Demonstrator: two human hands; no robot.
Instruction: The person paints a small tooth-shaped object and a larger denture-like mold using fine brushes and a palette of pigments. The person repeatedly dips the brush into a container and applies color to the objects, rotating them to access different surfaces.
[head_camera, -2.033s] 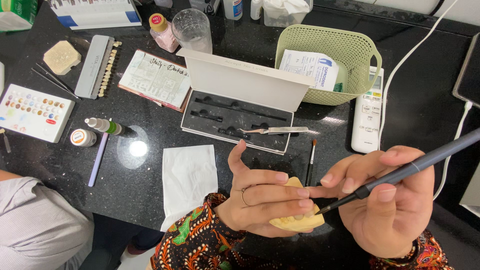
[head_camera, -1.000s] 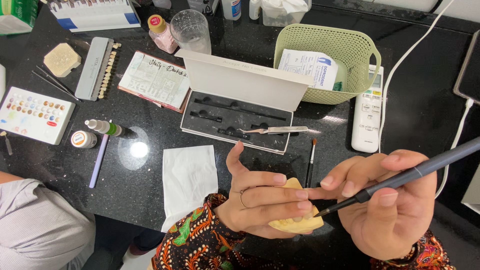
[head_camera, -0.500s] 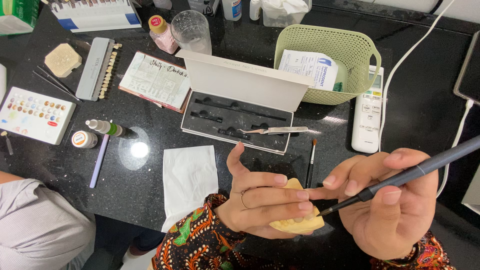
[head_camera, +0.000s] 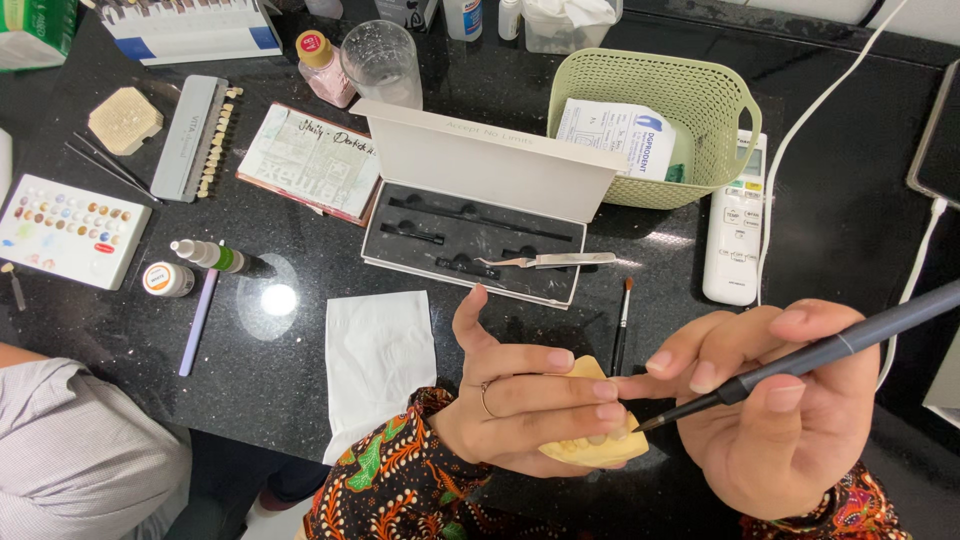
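My left hand (head_camera: 525, 400) holds a pale yellow dental cast (head_camera: 590, 445) low in the head view, fingers wrapped over its top. My right hand (head_camera: 790, 410) grips a dark grey-blue brush handle (head_camera: 830, 350) like a pen; its fine tip touches the cast beside my left fingertips. Both sleeves are patterned orange, green and black.
An open black tool case (head_camera: 470, 235) with a white lid and metal tweezers (head_camera: 545, 261) lies ahead. A loose brush (head_camera: 621, 325), white tissue (head_camera: 380, 350), green basket (head_camera: 650, 110), remote (head_camera: 735, 235), colour palette (head_camera: 65, 228), small bottles (head_camera: 200, 255) and tooth shade guide (head_camera: 190, 135) surround it. Another person's grey sleeve (head_camera: 80, 460) is lower left.
Both hands stay almost still over the cast. The brush handle shifts only slightly; its tip remains at the cast.
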